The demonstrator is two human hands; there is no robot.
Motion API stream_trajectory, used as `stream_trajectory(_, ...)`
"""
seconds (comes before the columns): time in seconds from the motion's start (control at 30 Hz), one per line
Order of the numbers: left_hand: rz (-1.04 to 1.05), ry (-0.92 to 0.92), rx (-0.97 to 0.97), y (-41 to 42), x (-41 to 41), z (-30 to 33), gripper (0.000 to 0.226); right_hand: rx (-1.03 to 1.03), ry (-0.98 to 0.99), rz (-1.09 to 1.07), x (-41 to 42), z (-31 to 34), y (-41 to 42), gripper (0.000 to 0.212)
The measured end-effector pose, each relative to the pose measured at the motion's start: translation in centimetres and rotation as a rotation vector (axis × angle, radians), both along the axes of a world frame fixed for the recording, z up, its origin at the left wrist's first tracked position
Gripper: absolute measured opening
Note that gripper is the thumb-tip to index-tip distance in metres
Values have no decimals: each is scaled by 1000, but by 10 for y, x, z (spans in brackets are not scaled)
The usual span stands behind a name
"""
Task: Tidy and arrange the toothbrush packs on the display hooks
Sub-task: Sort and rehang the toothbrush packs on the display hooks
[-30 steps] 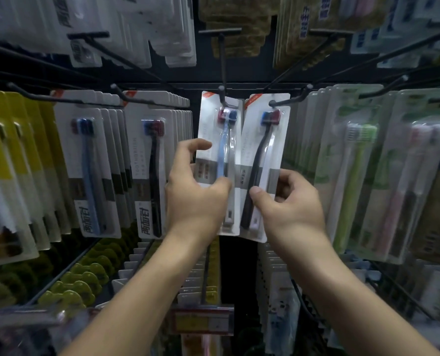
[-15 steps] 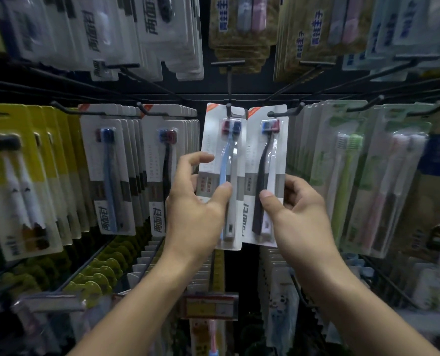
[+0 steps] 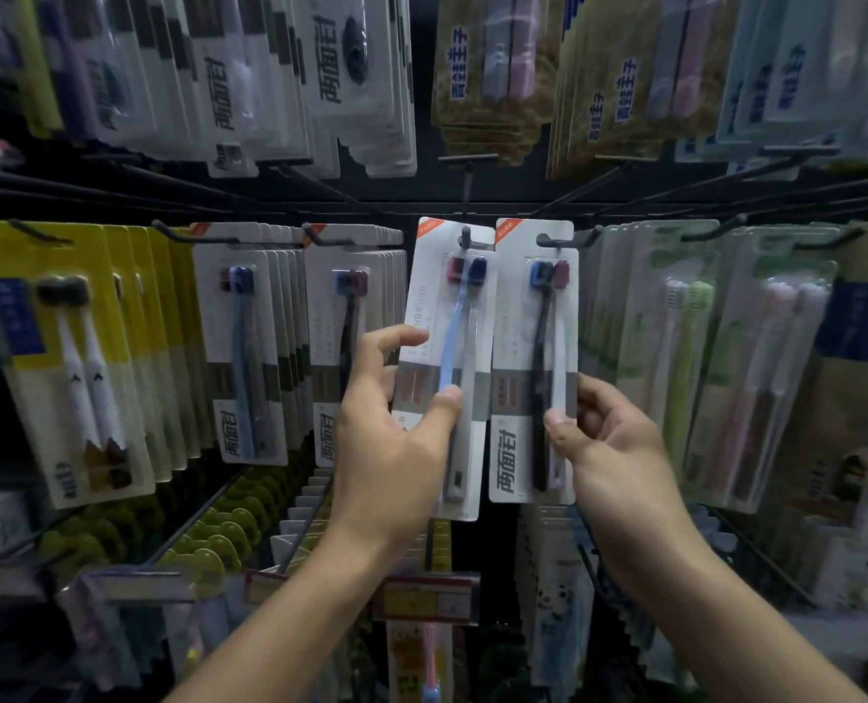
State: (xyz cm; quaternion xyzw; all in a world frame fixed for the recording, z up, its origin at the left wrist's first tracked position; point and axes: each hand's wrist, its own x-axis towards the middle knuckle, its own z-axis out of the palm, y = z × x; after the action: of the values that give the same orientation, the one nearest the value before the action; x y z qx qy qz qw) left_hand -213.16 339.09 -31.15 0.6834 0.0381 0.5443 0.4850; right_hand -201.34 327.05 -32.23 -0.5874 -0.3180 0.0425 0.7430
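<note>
1. I am facing black display hooks (image 3: 464, 195) that are carrying the packs.
2. Two white toothbrush packs (image 3: 530, 317) are hanging side by side on the middle hooks.
3. Yellow packs (image 3: 61, 317) are hanging at left, green packs (image 3: 675, 322) at right.

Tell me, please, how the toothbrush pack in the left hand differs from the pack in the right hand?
The left-hand pack shows a light blue brush in front; the right-hand pack shows a black one. The left-hand pack tilts, its foot hanging lower, while the right-hand pack hangs straighter. The left hand covers its pack's lower print, whereas the right hand leaves its pack's brand characters showing. Both are white two-brush packs with an orange corner, each pinched by thumb and fingers.
</note>
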Motion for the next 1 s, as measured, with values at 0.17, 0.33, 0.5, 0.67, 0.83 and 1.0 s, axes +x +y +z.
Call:
stream_trajectory(0.17,22,-21,26,0,-2,-6,36,30,-39,-27,-2,-9,-2,27)
stream_trajectory(0.33,51,-47,51,2,-7,-14,37,46,-84,-65,-4,-18,-5,29)
stream_trajectory(0.5,73,-65,90,5,-15,-17,35,33,-122,-95,-7,-23,-13,30)
stream_trajectory(0.67,89,-67,125,8,-23,-24,37,41,-184,-141,-10,-23,-22,27)
stream_trajectory(0.83,87,-93,159,8,-31,-25,39,44,-272,-161,-15,-22,-30,28)
stream_trajectory(1.0,34,-131,145,10,-37,-27,42,55,-271,-151,-20,-24,-29,27)
